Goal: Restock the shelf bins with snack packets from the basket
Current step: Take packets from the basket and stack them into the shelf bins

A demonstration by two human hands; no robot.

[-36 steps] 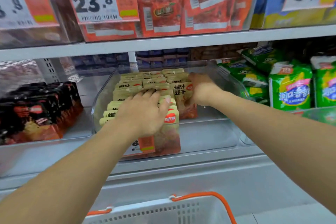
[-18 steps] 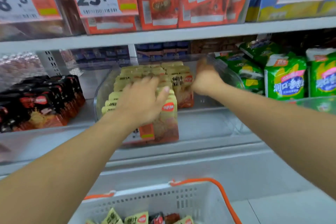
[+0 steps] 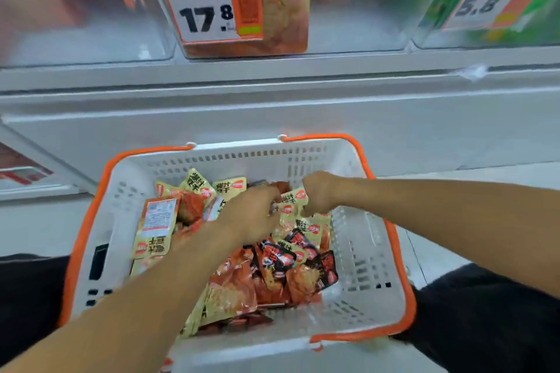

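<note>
Both hands had left the clear plastic shelf bin (image 3: 242, 9), where they were pressing the rows of packets half a second ago, and had come down into the white plastic basket with orange rim and handles (image 3: 375, 266). The view had dropped with them, so the bin now stood at the top edge.

The left hand (image 3: 251, 215) lay on the pile near the middle of the basket, fingers curled down among the small yellow snack packets (image 3: 230, 188); I judged it was gathering some, but what it held was hidden. The right hand (image 3: 318, 194) was curled too, near the far right wall, and seemed to pinch the top of one yellow packet (image 3: 298, 200). Probably both worked together so as to carry more in one trip.

Counting was only partly possible: about six yellow packets showed their faces along the far side and left wall, a few dark black-and-red packets (image 3: 288, 254) lay toward the right wall, and many orange ones (image 3: 236, 288) underneath were too mixed to count. In the bin, two yellow packets stood behind the orange price label reading 17.8 (image 3: 209, 12).
</note>
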